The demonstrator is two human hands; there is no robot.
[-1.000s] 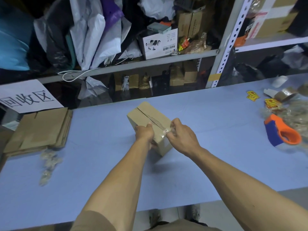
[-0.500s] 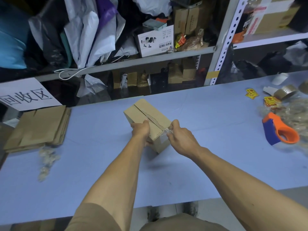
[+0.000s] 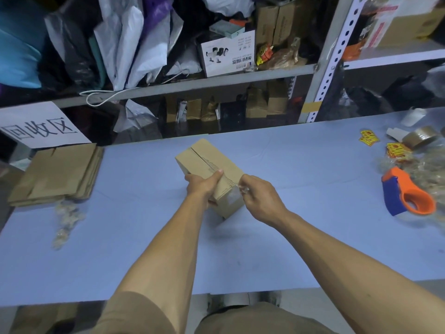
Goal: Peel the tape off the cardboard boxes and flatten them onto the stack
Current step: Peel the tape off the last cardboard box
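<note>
Head view shows two bare forearms reaching out over the blue table (image 3: 301, 169). At mid-table the left hand (image 3: 202, 186) grips the near left side of the box (image 3: 204, 157), thumb lying along its top beside the seam, fingers curled under the near end. Just right of it, the right hand (image 3: 260, 198) pinches a strip of clear tape (image 3: 234, 192) coming off the box's near corner. The box sits tilted between the hands. Farther left lies the stack (image 3: 57, 172) of flattened cardboard, with crumpled tape scraps (image 3: 66, 218) at its near edge. At right rest a dispenser (image 3: 407, 196) and a tape roll (image 3: 421, 138).
</note>
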